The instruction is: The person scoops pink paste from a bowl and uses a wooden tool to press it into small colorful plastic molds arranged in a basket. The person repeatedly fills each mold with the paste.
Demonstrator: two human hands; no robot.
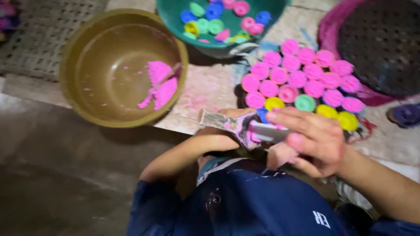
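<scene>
The right hand [313, 142] is curled around a flat metal scraper [245, 126] smeared with pink paste, its blade pointing left over the person's lap. The left hand [236, 114] lies mostly hidden under the blade; it seems to grip a small cap, though I cannot tell for sure. Just beyond, paste-filled caps [302, 78] sit clustered on the surface [210, 87]. A brown bowl [87, 52] holding pink paste [159, 85] stands left, with a green bowl [175, 19] of caps behind.

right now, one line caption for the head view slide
Right hand and left hand grip a pink-smeared metal mould beside pink powder cakes.
</scene>
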